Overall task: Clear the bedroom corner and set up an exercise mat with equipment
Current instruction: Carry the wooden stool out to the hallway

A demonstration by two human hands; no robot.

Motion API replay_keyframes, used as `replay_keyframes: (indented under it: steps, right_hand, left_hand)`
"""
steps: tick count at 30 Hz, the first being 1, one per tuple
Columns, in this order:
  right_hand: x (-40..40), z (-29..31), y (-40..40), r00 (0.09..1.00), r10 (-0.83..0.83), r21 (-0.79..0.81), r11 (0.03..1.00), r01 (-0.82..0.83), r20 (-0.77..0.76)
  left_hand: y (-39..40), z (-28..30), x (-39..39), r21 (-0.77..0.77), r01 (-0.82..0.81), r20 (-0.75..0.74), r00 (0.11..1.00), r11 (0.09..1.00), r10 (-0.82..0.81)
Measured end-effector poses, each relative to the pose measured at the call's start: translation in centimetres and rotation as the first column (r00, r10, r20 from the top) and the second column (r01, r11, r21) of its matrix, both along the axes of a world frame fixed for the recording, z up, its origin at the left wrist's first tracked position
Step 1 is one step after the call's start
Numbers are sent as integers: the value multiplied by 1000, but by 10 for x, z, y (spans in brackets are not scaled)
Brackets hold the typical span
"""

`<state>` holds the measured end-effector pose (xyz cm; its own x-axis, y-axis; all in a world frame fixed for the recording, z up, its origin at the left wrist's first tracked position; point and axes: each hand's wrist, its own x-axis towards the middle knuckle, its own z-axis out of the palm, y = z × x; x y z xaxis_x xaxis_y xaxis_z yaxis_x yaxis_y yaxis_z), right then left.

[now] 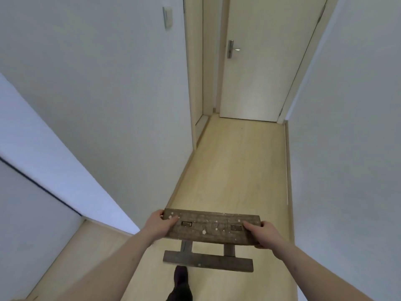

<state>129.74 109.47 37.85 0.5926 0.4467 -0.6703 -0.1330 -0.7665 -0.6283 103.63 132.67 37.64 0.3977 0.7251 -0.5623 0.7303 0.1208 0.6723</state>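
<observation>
Both hands, left [159,223] and right [263,234], grip the stool's [211,228] ends; fingertips hidden underneath.

Pale wood-look floor [238,161], running down a narrow corridor between white walls to a closed door. Edged by a light skirting board [183,170] on both sides. Bearing only one dark shoe [181,279] at the near end.

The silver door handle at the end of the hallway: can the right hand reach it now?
Probably not. The right hand and the left hand both grip the paint-spattered wooden stool, and the silver door handle on the closed white door lies well ahead, across bare pale wooden floor.
</observation>
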Motion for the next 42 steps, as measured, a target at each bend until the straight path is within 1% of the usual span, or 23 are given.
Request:
replay_keyframes:
  steps: [7,12,16,23,25,30,32,34,35,39,40,42]
  right_hand:
    - [80,-16,91,999,-40,-33,999,40,-15]
    - [136,-32,159,995,-86,-82,993,83,-40]
    - [179,-36,202,992,-119,-81,990,115,-48]
    - [264,-54,262,988,-125,-125,986,113,-89]
    - [289,-64,276,988,-120,-138,985,106,-100]
    - [348,-99,330,986,-118,-170,981,97,-115]
    - [366,-112,347,987,-118,-175,980,98,-108]
    - [389,-143,373,987,-113,-213,973,87,-112]
    - [393,-144,377,988,-112,-215,973,88,-102]
    - [425,-209,419,987,-117,-254,963,86,-108]
    - [429,-213,422,987,-123,-261,961,93,-102]
    - [438,-257,441,985,-129,-276,957,94,-113]
  left_hand:
    - [105,-21,96,-10,22,-34,999,1000,-23]
    - [185,-39,163,-56,83,-60,994,995,-86]
    - [240,-46,214,-62,124,-70,989,990,-128]
    - [307,-57,310,-70,206,-147,966,976,-215]
    - [315,-64,331,-64,198,-153,967,978,-206]
    - [360,-97,379,-84,188,-204,958,979,-201]
    - [375,-109,397,-94,188,-193,960,978,-203]
    - [398,-141,422,-112,178,-198,960,978,-198]
    - [402,-142,426,-113,185,-200,958,976,-204]
    - [443,-210,460,-131,187,-227,950,974,-213]
    - [447,-213,466,-134,182,-235,949,974,-209]
    - [467,-255,479,-153,176,-248,946,973,-210]
